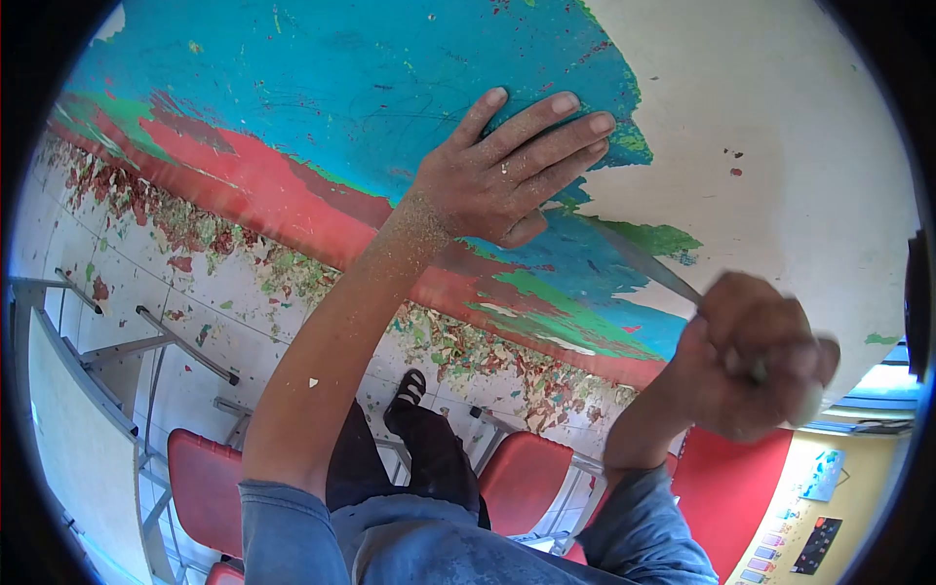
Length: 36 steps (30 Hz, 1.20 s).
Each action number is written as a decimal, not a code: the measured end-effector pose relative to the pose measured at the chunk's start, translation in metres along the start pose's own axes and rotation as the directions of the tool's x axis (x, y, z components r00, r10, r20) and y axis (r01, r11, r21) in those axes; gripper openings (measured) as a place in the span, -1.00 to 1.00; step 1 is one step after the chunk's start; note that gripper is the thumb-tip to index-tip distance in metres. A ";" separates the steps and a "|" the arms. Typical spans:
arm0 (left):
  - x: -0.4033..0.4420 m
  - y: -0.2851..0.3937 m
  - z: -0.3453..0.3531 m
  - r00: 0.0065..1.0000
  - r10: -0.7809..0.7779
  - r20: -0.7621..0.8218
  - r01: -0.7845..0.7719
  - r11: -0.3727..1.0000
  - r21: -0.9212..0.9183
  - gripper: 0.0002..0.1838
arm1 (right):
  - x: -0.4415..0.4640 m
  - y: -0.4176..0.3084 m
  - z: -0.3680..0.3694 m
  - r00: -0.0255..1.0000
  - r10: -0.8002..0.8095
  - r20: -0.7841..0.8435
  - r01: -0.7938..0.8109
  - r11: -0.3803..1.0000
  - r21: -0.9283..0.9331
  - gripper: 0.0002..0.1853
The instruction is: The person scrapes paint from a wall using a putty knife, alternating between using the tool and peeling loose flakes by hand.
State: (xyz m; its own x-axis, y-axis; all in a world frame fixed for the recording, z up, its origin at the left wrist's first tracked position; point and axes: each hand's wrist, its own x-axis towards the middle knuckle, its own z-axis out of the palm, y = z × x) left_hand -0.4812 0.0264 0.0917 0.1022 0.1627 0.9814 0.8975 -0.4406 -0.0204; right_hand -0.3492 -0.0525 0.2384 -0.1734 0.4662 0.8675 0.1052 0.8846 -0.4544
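My left hand (512, 171) lies flat, fingers spread, on the blue painted surface (341, 78), with dust over its skin and wrist. To the right, my right hand (756, 356) is closed in a fist around a thin metal blade (653, 265); the handle is hidden in the fingers. The blade's tip meets the surface near a green paint patch (658, 237), a little right of and below my left hand. Around the tip the paint is ragged, with blue, green and red layers beside bare whitish surface (770, 127).
Paint flakes (234, 253) litter the tiled floor below the surface's red edge (322, 229). Red chairs (524, 473) stand by my legs, and a table with metal legs (88, 419) is at the left. A dark sandal (409, 390) shows on my foot.
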 end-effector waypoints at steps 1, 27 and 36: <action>0.000 0.000 0.000 1.000 0.005 0.001 -0.005 1.000 -0.007 -0.47 | 0.004 -0.003 -0.001 0.998 -0.020 0.056 0.019 1.000 0.009 -0.76; 0.002 -0.003 -0.009 0.996 -0.031 0.082 0.042 0.991 -0.131 -0.16 | 0.041 -0.021 0.053 0.778 -0.013 0.628 0.179 0.963 -0.203 -0.90; 0.000 0.000 -0.013 0.995 -0.038 0.096 0.050 0.991 -0.123 -0.26 | 0.041 -0.017 0.043 0.839 0.017 0.543 0.153 0.952 -0.265 -0.87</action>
State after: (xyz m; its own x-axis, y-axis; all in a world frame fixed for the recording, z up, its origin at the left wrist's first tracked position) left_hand -0.4866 0.0148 0.0944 0.1090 0.2632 0.9586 0.8417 -0.5375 0.0519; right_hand -0.4002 -0.0476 0.2725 -0.6758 0.4129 0.6106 0.3330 0.9101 -0.2467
